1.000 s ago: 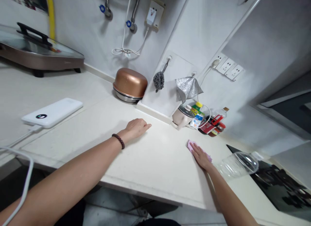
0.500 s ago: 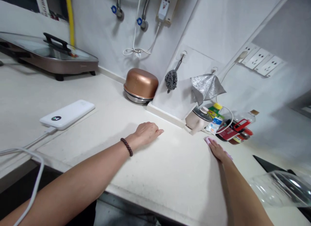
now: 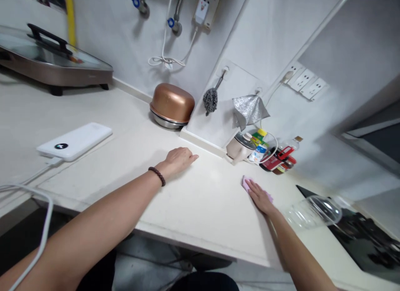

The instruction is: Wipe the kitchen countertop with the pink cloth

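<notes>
My right hand [image 3: 258, 196] presses a pink cloth [image 3: 245, 183] onto the white countertop [image 3: 200, 207], fingers stretched over it. Parts of the cloth stick out past the fingertips and beside the palm. My left hand [image 3: 178, 161] rests on the counter with its fingers curled in and the thumb pointing right; nothing shows in it. A dark beaded bracelet [image 3: 157, 176] circles the left wrist. Behind the left hand sits a copper-coloured pot [image 3: 173, 102] upside down on a steel rim. Beyond the cloth stands a small lidded pot [image 3: 238, 148].
Bottles and packets [image 3: 278, 159] crowd the wall. A clear plastic bottle [image 3: 312, 211] lies near the black stove [image 3: 359, 237], beside my right forearm. At left are a white power bank [image 3: 75, 141] with a cable and an electric griddle [image 3: 56, 72].
The view has swung right, showing more of the stove. My right hand and the pink cloth have slid a little towards me and left. My left hand stays in about the same place.
</notes>
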A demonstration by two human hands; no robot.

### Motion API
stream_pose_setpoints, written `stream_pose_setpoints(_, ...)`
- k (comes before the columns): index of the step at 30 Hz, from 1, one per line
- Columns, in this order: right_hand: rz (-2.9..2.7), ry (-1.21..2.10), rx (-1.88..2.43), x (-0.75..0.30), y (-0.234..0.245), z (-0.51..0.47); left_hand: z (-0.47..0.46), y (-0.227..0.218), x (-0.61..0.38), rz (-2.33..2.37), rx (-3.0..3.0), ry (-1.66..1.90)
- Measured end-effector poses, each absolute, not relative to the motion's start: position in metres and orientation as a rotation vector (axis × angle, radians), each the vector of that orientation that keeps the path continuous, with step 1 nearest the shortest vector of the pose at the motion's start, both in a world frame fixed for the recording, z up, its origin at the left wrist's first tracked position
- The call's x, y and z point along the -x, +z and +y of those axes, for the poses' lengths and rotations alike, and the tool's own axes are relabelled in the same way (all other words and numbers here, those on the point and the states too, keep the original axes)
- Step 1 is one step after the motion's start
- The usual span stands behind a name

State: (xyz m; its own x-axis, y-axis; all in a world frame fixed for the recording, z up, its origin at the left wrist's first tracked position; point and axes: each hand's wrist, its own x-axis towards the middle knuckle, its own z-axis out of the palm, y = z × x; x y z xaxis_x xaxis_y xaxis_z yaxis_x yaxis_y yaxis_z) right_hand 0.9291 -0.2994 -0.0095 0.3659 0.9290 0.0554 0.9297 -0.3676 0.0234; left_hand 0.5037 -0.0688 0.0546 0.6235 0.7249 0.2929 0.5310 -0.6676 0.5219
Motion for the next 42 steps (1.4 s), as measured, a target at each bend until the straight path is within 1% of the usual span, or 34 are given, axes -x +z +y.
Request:
stream_pose_setpoints(4, -1.874, -0.024, 2.521, -0.88, -0.006, -0.346, -0.066, 0.051, -0.504, 1.02, -2.447, 0.691)
stream_pose_setpoints(7, -1.878, 0.033, 2.507, -0.862, -0.001, -0.379, -0.066, 0.049, -0.503, 1.032, -2.43, 0.661)
stream_pose_setpoints(13, -1.838, 0.046, 2.485, -0.886, -0.001, -0.409, -0.067, 0.049, -0.502, 1.031, -2.405, 0.627)
stream_pose_setpoints(22, -1.569, -0.103, 2.635, -0.974, -0.018, -0.39, -0.07, 0.052, -0.505, 1.024, -2.443, 0.602)
stream_pose_setpoints(29, -1.176, -0.026, 2.916, -0.996, -0.007, -0.343, -0.066, 0.054, -0.505, 1.022, -2.436, 0.635)
stream_pose_setpoints(31, -1.152, -0.016, 2.917, -0.986, -0.004, -0.331, -0.064, 0.056, -0.504, 1.027, -2.416, 0.659)
stream_pose_setpoints(35, -1.411, -0.02, 2.773, -0.933, 0.001, -0.3, -0.064, 0.057, -0.504, 1.005, -2.416, 0.704)
stream_pose_setpoints(39, -1.71, 0.089, 2.619, -0.842, 0.006, -0.268, -0.064, 0.057, -0.502, 0.993, -2.401, 0.731)
stream_pose_setpoints(42, -1.983, 0.167, 2.411, -0.766, 0.008, -0.262, -0.061, 0.055, -0.499, 1.02, -2.4, 0.701)
